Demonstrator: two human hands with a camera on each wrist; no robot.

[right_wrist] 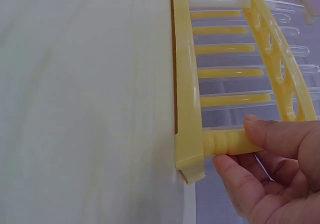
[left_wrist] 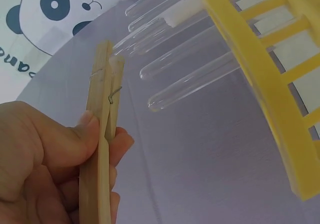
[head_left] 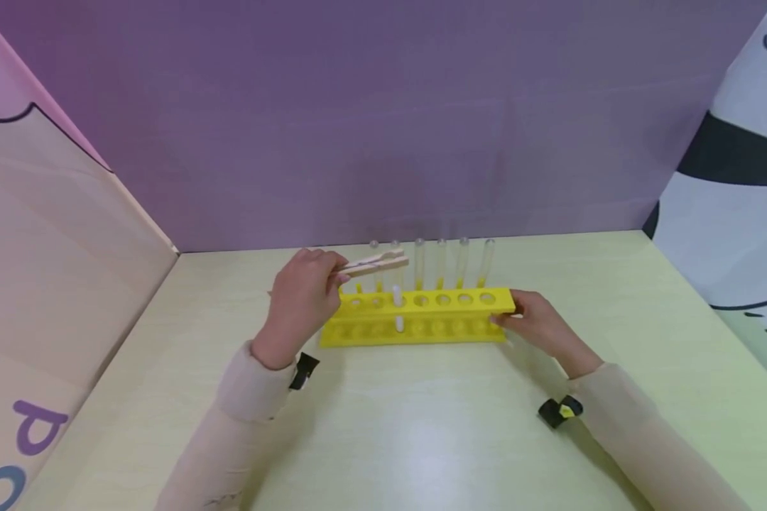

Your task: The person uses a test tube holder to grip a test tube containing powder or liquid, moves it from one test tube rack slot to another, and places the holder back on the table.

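Left grip point(head_left: 303, 301): we see thumb and fingers curled firmly around the wooden clamp point(head_left: 373, 264), raised above the left end of the rack.
Wooden clamp: we find its tips pointing right, close to the top of the white-filled tube point(head_left: 398, 297); whether they touch it, we cannot tell.
Right grip point(head_left: 540, 323): we see thumb and fingers pinching the post at the right end of the yellow rack point(head_left: 432, 301).
Yellow rack: we have it upright on the far half of the counter point(head_left: 415, 426), between the two grips.
White-filled tube: we see it upright in a hole of the near row, left of the rack's middle, white at the bottom and clear above.
Clear tubes point(head_left: 420, 262): we see a row on the rack's far side, rounded ends up, set over yellow pegs.
Sleeves point(head_left: 256, 387): pale, we note, with a black device point(head_left: 304, 370) near the left wrist.
Backdrop point(head_left: 383, 128): we face a purple sheet beyond the counter's far edge.
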